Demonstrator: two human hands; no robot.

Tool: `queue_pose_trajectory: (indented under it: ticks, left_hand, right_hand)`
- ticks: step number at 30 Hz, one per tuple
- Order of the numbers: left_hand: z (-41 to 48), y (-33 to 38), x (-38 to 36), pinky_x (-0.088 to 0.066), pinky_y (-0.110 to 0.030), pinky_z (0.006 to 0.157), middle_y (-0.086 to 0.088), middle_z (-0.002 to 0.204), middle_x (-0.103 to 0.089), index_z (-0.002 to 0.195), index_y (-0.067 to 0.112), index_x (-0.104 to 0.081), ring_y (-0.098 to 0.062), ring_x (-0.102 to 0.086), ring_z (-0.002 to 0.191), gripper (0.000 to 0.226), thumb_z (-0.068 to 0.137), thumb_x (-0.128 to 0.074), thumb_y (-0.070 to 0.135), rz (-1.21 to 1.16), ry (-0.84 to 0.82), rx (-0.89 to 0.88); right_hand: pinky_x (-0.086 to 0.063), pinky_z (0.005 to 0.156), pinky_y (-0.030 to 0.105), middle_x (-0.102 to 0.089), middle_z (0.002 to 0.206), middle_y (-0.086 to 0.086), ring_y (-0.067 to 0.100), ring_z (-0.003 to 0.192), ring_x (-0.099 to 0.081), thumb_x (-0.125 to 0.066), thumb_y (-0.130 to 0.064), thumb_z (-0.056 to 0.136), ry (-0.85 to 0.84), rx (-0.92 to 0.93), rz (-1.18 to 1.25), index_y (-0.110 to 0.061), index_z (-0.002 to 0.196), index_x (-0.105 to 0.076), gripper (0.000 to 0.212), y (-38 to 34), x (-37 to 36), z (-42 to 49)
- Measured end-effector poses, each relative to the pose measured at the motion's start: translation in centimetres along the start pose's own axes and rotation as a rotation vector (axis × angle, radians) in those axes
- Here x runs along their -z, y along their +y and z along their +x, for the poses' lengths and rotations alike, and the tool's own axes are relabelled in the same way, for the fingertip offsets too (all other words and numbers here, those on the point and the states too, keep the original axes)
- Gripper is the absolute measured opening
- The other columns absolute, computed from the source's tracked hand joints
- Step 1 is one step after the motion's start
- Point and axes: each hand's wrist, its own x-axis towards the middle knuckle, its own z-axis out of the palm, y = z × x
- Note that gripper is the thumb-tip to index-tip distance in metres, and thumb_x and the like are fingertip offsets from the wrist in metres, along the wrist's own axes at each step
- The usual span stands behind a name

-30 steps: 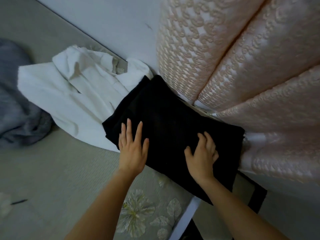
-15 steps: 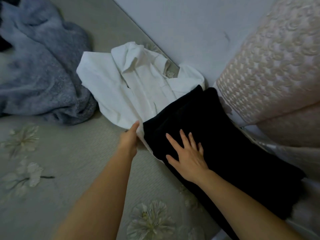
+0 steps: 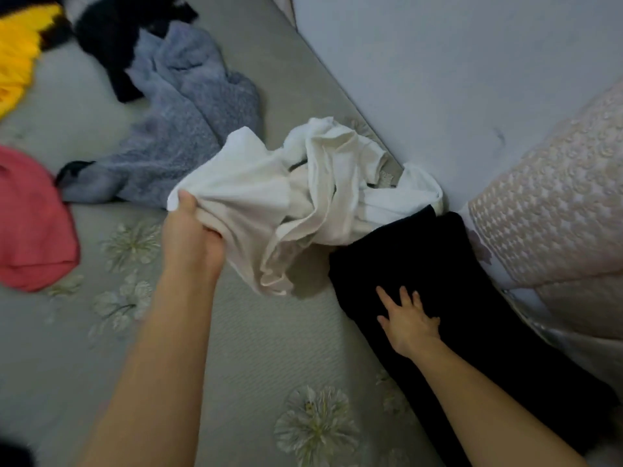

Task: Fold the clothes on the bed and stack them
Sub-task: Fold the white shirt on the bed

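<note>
White shirt point(image 3: 256, 197): crumpled, its near edge lifted off the bed point(image 3: 269, 348), its far part lying at the foot of the wall point(image 3: 438, 62) and touching the far end of the black garment point(image 3: 472, 264).
Left hand point(image 3: 192, 241): fingers curled round a bunched edge of the white shirt, thumb on top.
Black garment: folded into a long flat strip on the bed, between the white shirt and the quilt point(image 3: 556, 203).
Right hand point(image 3: 409, 321): laid flat on the black garment, fingers straight and spread, grasping nothing.
Grey fleece point(image 3: 182, 129): loose heap just beyond the white shirt.
Pink garment point(image 3: 30, 224): at the left edge, apart from the fleece.
Yellow garment point(image 3: 17, 52): far left corner, beside a dark garment point(image 3: 114, 35).
Quilt: pale pink, patterned, against the wall at right.
</note>
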Motion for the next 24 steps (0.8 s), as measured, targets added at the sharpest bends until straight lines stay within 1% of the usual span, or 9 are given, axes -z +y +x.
queue_pose_trajectory:
  ticks: [3,7,11,14,16,19,20,22,24]
  left_hand:
    - [-0.7,5.2,5.8,-0.053,-0.032,0.086,-0.005,0.128,-0.059,0.135,0.008,-0.049,-0.018,-0.06,0.11,0.045,0.1,-0.042,0.036,0.259,0.182,-0.126]
    - [-6.8,4.8,15.6,-0.049,-0.03,0.082,-0.01,0.133,-0.053,0.137,0.008,-0.047,-0.027,-0.053,0.117,0.048,0.098,-0.047,0.036,0.601,0.373,0.057]
    - [-14.1,1.2,25.9,-0.039,-0.032,0.08,-0.015,0.115,-0.06,0.123,0.002,-0.057,-0.026,-0.055,0.1,0.045,0.091,-0.06,0.034,0.941,0.237,0.283]
    - [-17.6,-0.5,33.4,-0.037,-0.031,0.06,-0.006,0.069,-0.062,0.074,0.007,-0.065,-0.018,-0.052,0.069,0.03,0.067,-0.063,0.037,1.107,0.097,0.344]
    - [-19.6,-1.3,38.0,-0.033,-0.028,0.055,0.004,0.059,-0.052,0.062,0.012,-0.059,-0.012,-0.046,0.061,0.019,0.076,-0.062,0.026,1.24,-0.036,0.429]
    - [-21.2,-1.7,42.7,-0.036,-0.022,0.058,0.004,0.07,-0.055,0.067,0.017,-0.059,-0.009,-0.049,0.066,0.012,0.077,-0.063,0.013,1.466,-0.305,0.663]
    - [-21.1,-1.9,43.7,-0.041,-0.022,0.065,0.003,0.084,-0.06,0.078,0.019,-0.063,-0.011,-0.054,0.077,0.005,0.076,-0.065,0.016,1.5,-0.358,0.715]
    - [-20.3,-2.6,44.9,-0.044,-0.029,0.091,-0.003,0.125,-0.057,0.125,0.019,-0.055,-0.022,-0.053,0.113,0.053,0.075,-0.065,0.03,1.477,-0.274,0.614]
    - [-19.2,-3.1,43.8,-0.036,-0.032,0.1,-0.008,0.144,-0.042,0.144,0.013,-0.034,-0.028,-0.04,0.129,0.071,0.082,-0.063,0.032,1.233,-0.032,0.403]
  right_hand:
    - [-0.031,0.109,0.054,-0.015,0.158,0.011,0.032,0.142,-0.019,-0.036,-0.04,0.1,0.069,-0.015,0.181,-0.027,0.152,-0.01,0.06,-2.0,0.2,-1.4]
    - [-0.037,0.104,0.038,-0.041,0.145,0.015,0.032,0.131,-0.041,-0.045,-0.032,0.098,0.172,0.062,0.547,-0.011,0.146,-0.035,0.053,-7.1,0.2,-3.9]
    - [-0.041,0.103,0.041,-0.05,0.139,0.009,0.03,0.123,-0.049,-0.047,-0.039,0.096,-0.03,0.061,0.868,-0.014,0.138,-0.046,0.049,-13.9,-1.7,-7.3]
    - [-0.045,0.1,0.045,-0.047,0.137,0.006,0.029,0.119,-0.049,-0.053,-0.041,0.089,-0.151,0.049,0.894,-0.016,0.137,-0.045,0.055,-18.2,-5.3,-10.0]
    - [-0.043,0.09,0.034,-0.048,0.129,0.006,0.026,0.113,-0.049,-0.053,-0.032,0.093,-0.175,0.109,0.788,-0.011,0.134,-0.043,0.047,-20.5,-7.8,-12.0]
    - [-0.035,0.079,0.025,-0.051,0.109,0.003,0.02,0.098,-0.049,-0.053,-0.027,0.094,-0.142,0.136,0.718,-0.006,0.12,-0.05,0.034,-22.6,-11.5,-14.6]
    - [-0.036,0.076,0.025,-0.054,0.101,0.003,0.019,0.092,-0.05,-0.054,-0.026,0.092,-0.115,0.139,0.701,-0.007,0.107,-0.055,0.024,-23.1,-12.6,-15.3]
    - [-0.037,0.062,0.027,-0.054,0.075,0.002,0.018,0.071,-0.051,-0.053,-0.024,0.091,-0.038,0.152,0.63,-0.01,0.072,-0.053,0.022,-24.1,-14.1,-16.4]
    - [-0.033,0.054,0.03,-0.044,0.058,0.0,0.014,0.054,-0.041,-0.053,-0.021,0.089,0.029,0.193,0.573,-0.014,0.058,-0.04,0.033,-25.1,-15.1,-17.1]
